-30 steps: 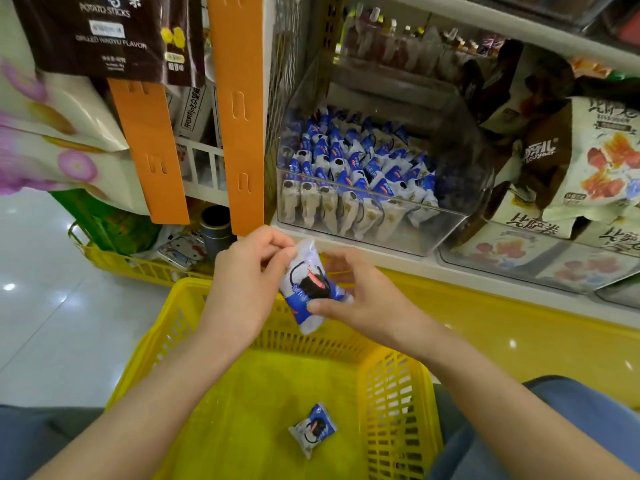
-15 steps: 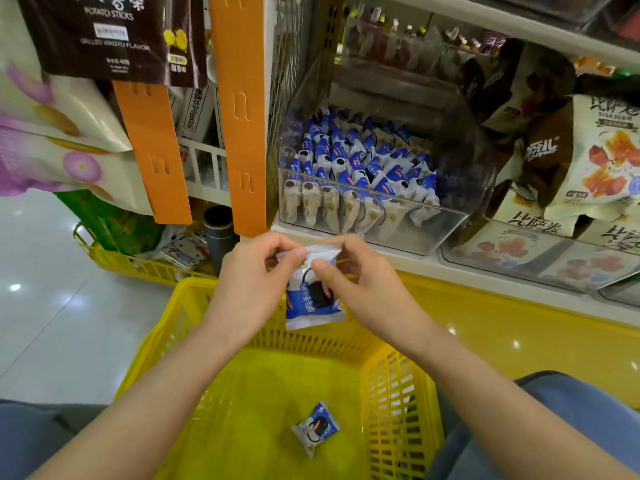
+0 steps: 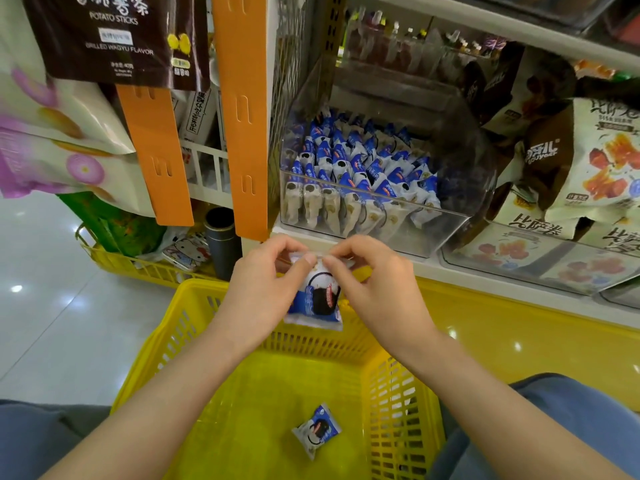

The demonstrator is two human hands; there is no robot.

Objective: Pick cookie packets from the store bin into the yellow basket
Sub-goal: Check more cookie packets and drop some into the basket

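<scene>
the cookie packet [image 3: 313, 301] in hand is a small blue-and-white sachet with a dark biscuit printed on it. it hangs upright by its top seam between the two grips, above the far rim of the yellow basket [image 3: 162, 341]. the left grip [image 3: 263, 289] pinches the top left corner and the right grip [image 3: 374, 291] pinches the top right corner. both are closed on the packet, their thumb tips nearly meeting over the seam. below the grips and nearer the body, a second packet [image 3: 317, 430] lies flat on the basket floor, so one pick looks done. just beyond the grips, on the shelf [image 3: 485, 282], stands the clear store bin [image 3: 446, 237], with rows of matching packets [image 3: 356, 164] on edge inside. to the right of the grips, further bins hold larger snack bags [image 3: 602, 161]. to the left an orange strip [image 3: 242, 116] hangs past the shelf edge, and beyond it a dark cylinder [image 3: 221, 244] stands near another yellow basket [image 3: 114, 263].

judged from this, the step in hand is carrying the second packet from bin to basket, with the drop not yet made. the next move calls for bringing the packet in over the open middle of the basket and loosing both pinches, so that it falls inside and not on the rim. after that, a grip has to reach into the bin for another.
</scene>
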